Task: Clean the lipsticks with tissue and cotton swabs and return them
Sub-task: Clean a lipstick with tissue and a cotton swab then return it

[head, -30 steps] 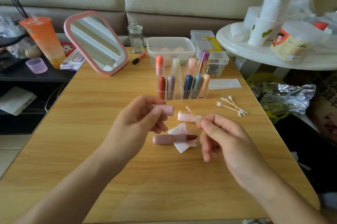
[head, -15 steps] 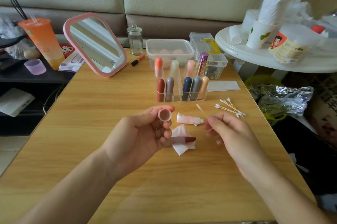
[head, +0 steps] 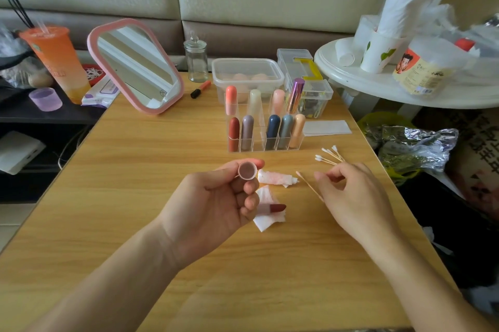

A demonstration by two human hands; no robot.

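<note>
Lipstick (head: 272, 208) lies uncapped on its side on a flat tissue (head: 267, 223), in front of the rack (head: 266, 146) and well apart from it, with its dark red tip pointing toward the rack's right. The left hand (head: 213, 204) is raised in front of the rack's left half, its grip curled round the cap (head: 247, 170), whose open mouth faces the camera. Its lower fingers hide the lipstick's base end. A pink-stained wad (head: 275, 177) sits between rack and lipstick, touching neither. The right hand (head: 353, 196) is in front of the rack's right end, its grip narrow with the fingers curled on a swab (head: 307, 184). The swab's free tip points at the wad and stops just short of it. Spare swabs (head: 328, 156) lie near the rack's front right corner, just beyond those fingertips. The rack holds capped lipsticks (head: 272, 129) upright, with one free slot in its front row, left of the navy one. The table (head: 135, 169) shows broad bare wood left of the rack out to its left edge, and more in front of the lipstick. Its right edge runs close past the right hand.
</note>
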